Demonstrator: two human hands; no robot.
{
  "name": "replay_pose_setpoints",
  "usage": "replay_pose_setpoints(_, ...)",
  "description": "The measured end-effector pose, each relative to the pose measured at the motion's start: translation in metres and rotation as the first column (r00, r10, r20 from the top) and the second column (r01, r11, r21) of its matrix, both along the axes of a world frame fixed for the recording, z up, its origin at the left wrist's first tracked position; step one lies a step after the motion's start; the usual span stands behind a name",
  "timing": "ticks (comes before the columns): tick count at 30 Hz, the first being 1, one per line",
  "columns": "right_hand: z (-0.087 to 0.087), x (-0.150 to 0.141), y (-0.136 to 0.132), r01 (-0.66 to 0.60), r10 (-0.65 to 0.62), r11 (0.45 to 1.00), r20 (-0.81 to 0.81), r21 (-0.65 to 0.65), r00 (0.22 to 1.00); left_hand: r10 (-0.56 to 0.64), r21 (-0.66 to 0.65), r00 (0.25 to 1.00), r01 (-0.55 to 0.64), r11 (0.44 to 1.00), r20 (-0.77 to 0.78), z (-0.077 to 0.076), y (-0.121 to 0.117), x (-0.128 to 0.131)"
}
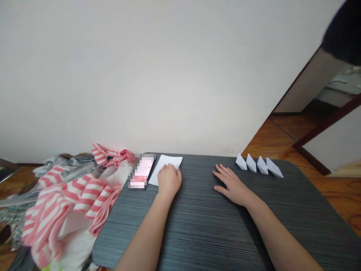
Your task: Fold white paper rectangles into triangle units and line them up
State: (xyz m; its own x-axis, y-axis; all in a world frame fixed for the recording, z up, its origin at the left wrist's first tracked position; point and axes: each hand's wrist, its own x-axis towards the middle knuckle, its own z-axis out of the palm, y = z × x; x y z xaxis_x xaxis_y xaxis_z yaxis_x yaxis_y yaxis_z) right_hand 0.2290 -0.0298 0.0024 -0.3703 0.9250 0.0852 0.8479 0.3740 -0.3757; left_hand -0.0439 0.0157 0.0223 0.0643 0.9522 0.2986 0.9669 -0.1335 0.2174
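My left hand (168,179) rests on a white sheet of paper (165,164) near the far edge of the dark grey table (203,229). Its fingers are curled down onto the sheet. My right hand (232,185) lies flat on the tabletop with its fingers stretched out and spread, holding nothing. Beyond its fingertips, several small folded white paper boats (258,165) stand in a row at the table's far right edge.
A phone (141,172) lies just left of the paper. Pink-and-white striped bags (64,203) are heaped off the table's left side. A white wall stands behind the table; wooden floor and a doorway lie to the right.
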Motion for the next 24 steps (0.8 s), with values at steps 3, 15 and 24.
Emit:
replay_pose_setpoints(3, 0.001, 0.000, -0.001, 0.004, -0.004, 1.000, -0.005, -0.001, 1.000, 0.000, 0.021, 1.000, 0.000, 1.000, -0.022, 0.001, 0.001, -0.003)
replay_pose_setpoints(15, 0.001, -0.001, 0.000, 0.009, -0.009, 1.000, 0.005, 0.001, 1.000, 0.020, 0.187, 0.961, -0.074, 0.980, 0.275, 0.024, -0.004, -0.006)
replay_pose_setpoints(24, 0.001, 0.000, 0.000, 0.025, -0.025, 1.000, -0.052, 0.006, 0.998, -0.020, -0.010, 0.493, 0.058, 0.998, 0.870, 0.015, -0.009, 0.014)
